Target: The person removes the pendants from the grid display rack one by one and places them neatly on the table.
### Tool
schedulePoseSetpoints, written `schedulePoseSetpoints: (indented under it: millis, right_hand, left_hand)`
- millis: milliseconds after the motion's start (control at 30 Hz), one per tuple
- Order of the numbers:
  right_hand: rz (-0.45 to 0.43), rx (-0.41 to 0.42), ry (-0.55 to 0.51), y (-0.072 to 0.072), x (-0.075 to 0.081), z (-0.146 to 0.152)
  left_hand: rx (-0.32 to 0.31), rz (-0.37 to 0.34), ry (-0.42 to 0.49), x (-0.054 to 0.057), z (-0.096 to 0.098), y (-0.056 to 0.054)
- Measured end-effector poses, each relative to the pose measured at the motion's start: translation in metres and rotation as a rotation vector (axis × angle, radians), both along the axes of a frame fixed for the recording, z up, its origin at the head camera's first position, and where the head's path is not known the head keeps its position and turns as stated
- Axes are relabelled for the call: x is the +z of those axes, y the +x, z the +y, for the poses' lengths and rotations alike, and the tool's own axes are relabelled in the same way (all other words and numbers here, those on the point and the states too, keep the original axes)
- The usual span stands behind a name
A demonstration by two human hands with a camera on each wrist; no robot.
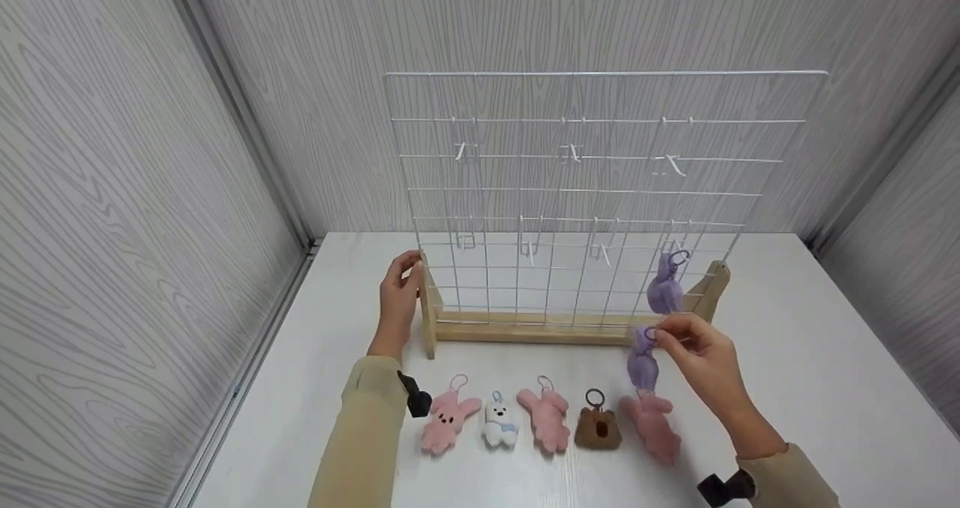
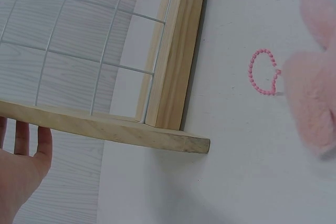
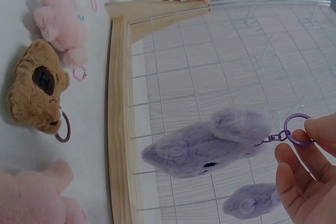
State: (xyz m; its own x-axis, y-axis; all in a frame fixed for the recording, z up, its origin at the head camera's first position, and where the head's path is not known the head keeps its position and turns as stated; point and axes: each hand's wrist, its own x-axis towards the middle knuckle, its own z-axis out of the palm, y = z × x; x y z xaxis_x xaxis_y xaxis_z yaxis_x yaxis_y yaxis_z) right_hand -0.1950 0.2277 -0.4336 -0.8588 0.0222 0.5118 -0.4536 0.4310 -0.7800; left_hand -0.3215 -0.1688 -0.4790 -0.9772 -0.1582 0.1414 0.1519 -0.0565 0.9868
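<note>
My right hand [image 1: 701, 350] pinches the purple ring [image 3: 299, 129] of a purple plush keychain [image 3: 205, 142], which hangs below the fingers in front of the rack. Behind it, a second purple plush keychain [image 1: 664, 287] hangs from a lower right hook of the white wire grid rack [image 1: 555, 219]. At the rack's left end, my left hand [image 1: 399, 290] holds the upper part of the wooden side support [image 2: 115, 132]. In the left wrist view its fingertips meet the support's outer edge.
On the white table before the rack lie a pink plush [image 1: 448, 422], a white plush [image 1: 500, 423], another pink plush [image 1: 550, 420], a brown plush [image 1: 598, 428] and a third pink plush [image 1: 655, 427]. Several bare hooks [image 1: 574, 152] stick out of the grid. Wood-grain panels surround the table.
</note>
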Motion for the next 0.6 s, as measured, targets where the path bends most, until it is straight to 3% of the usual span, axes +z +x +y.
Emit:
schedulePoseSetpoints:
  millis: [233,467,600]
  right_hand:
    - [-0.017,-0.065,0.052,0.006,-0.007,0.011]
    - [-0.003,-0.099,0.080,0.000,-0.036,0.035]
    - [-0.021,-0.124,0.096,0.004,-0.044,0.045]
  left_hand:
    - [0.026,0.021,-0.022,-0.011,-0.001,-0.006]
    - [0.030,0.022,-0.042,-0.011,-0.002,-0.005]
    - [0.005,0.025,-0.032,-0.005,-0.002,-0.002]
